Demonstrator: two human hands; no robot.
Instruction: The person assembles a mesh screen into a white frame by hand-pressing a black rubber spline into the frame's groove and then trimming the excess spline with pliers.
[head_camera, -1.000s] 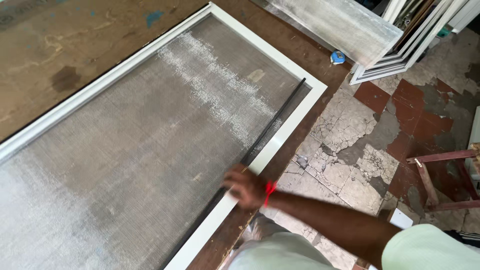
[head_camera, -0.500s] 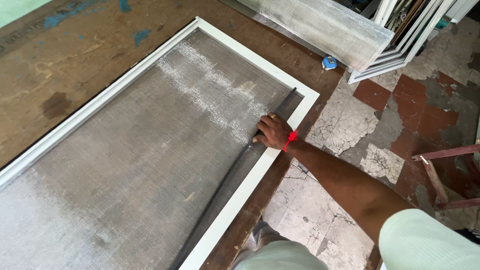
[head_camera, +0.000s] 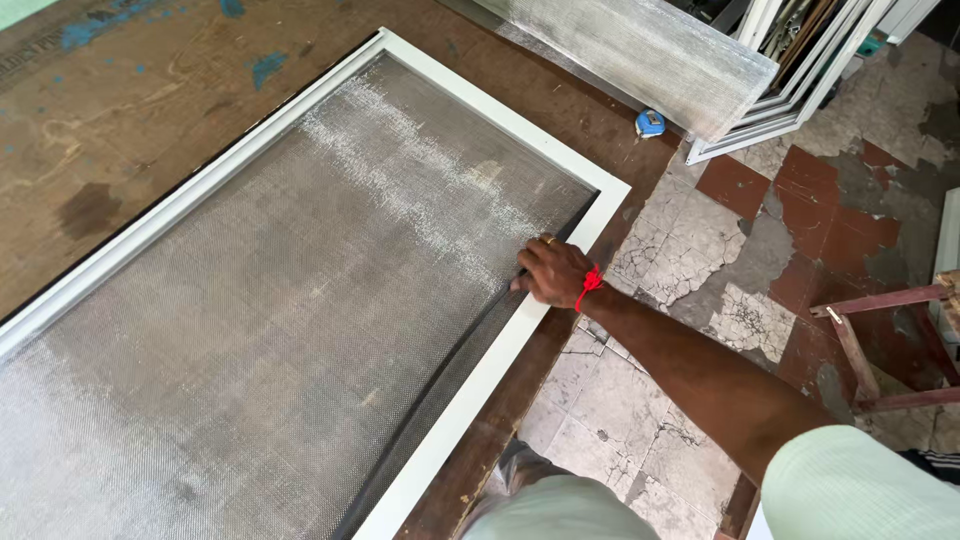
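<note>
On the wooden table (head_camera: 120, 130), the right hand (head_camera: 553, 272) presses curled fingers onto the mesh (head_camera: 300, 300) beside the white frame (head_camera: 500, 350).

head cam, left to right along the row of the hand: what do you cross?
Wooden tabletop → white frame's left rail → grey mesh → right hand → white frame's right rail → cracked floor tiles → red metal stand.

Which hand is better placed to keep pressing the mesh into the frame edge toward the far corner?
The right hand. It rests on the mesh where it meets the near rail of the white screen frame, close to the far corner. The left hand is out of view, so it offers no visible advantage.
</note>
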